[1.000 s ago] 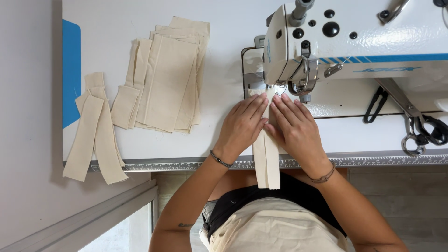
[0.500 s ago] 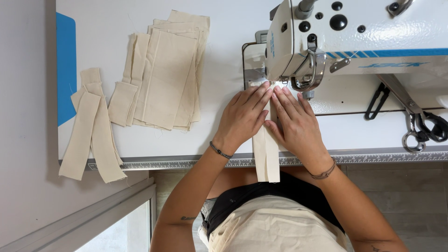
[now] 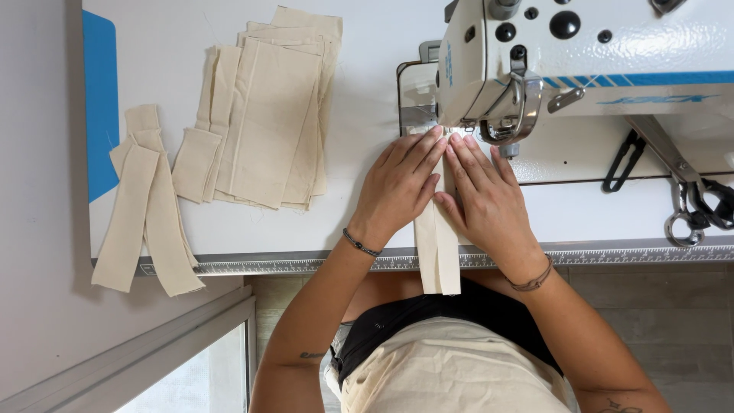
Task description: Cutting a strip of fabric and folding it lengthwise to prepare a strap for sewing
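A folded cream fabric strip lies lengthwise on the white table, its near end hanging over the front edge. My left hand presses flat on its left side and my right hand on its right side, fingertips of both meeting just in front of the presser foot of the white sewing machine. The strip's far end is hidden under the fingers and the machine head.
A stack of cream fabric panels lies left of my hands, with several narrow cream strips further left at the table edge. Scissors lie at the right. A ruler strip runs along the front edge.
Both hands have slid the strip further away, toward the presser foot, so less of it hangs over the table's front edge. The view has shifted slightly.
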